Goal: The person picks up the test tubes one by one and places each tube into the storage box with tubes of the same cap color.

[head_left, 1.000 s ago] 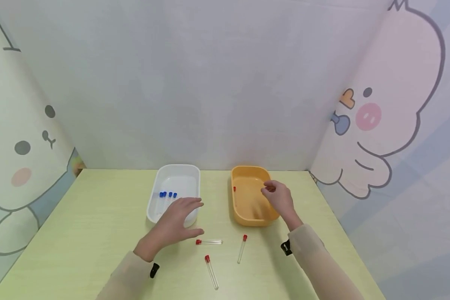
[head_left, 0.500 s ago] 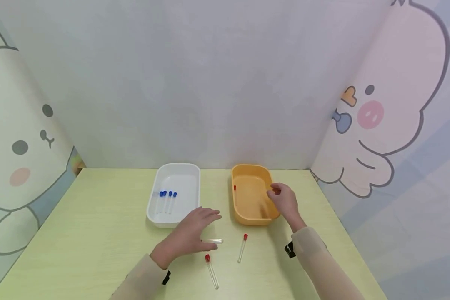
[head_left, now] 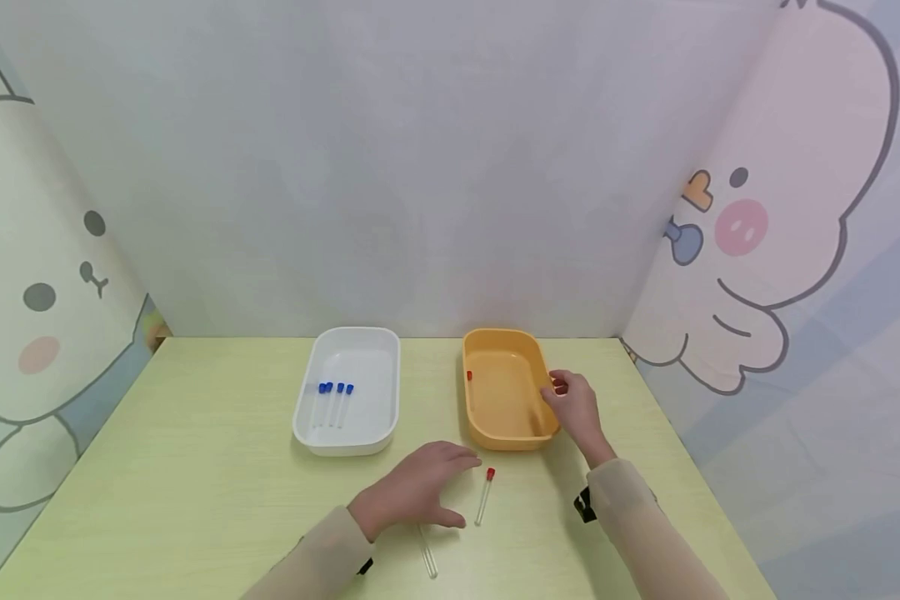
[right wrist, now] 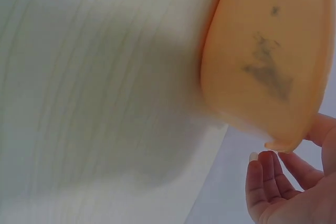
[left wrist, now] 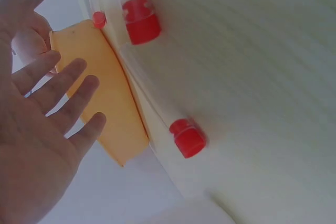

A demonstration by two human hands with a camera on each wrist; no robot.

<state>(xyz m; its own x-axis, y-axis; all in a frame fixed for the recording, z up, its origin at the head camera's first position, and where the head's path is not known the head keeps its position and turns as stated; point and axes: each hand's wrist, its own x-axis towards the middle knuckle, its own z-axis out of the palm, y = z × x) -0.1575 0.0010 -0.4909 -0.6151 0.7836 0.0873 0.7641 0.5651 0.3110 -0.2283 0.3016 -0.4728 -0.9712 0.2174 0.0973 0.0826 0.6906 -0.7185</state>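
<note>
My left hand [head_left: 420, 483] hovers over the table with thumb and fingers spread, holding nothing. Under it lies a red-capped test tube [head_left: 428, 560], its cap hidden by the hand in the head view. A second red-capped test tube [head_left: 484, 498] lies just beyond the fingertips. In the left wrist view, red caps [left wrist: 188, 138] show on several tubes beside the palm. My right hand [head_left: 576, 410] pinches the right rim of the orange tray [head_left: 508, 443], thumb inside and fingers outside. Inside that tray, a red cap [head_left: 469, 376] sits against the left wall.
A white tray [head_left: 385, 425] stands left of the orange one, with several blue-capped test tubes [head_left: 335, 404] in it. Both trays are on the pale yellow-green table [head_left: 195, 467]. A printed cloth [head_left: 420, 167] hangs behind.
My left hand has moved right and nearer, from beside the white tray to over the red-capped tubes, covering one. My right hand has drawn back from over the orange tray to its right rim.
</note>
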